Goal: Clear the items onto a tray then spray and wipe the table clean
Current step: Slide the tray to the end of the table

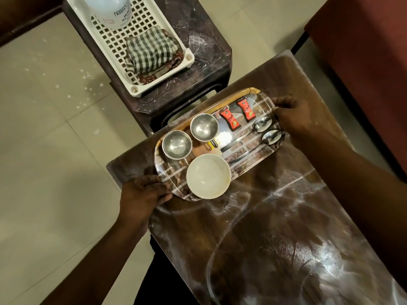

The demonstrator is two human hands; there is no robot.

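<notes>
A glossy patterned tray (253,159) lies at the far end of the dark brown table (275,227). It carries two steel cups (177,145) (204,127), a white bowl (208,176), two red sachets (230,121) (246,110) and two spoons (261,124) (269,137). My left hand (141,192) grips the tray's near left end. My right hand (295,115) grips its far right end. Whether the tray rests on the table or is lifted I cannot tell.
A dark plastic stool (198,69) stands beyond the table, bearing a white perforated basket (136,84) with a checked cloth (152,51) and a clear bottle (112,9). A red-brown seat (363,51) is at the right. Tiled floor lies to the left.
</notes>
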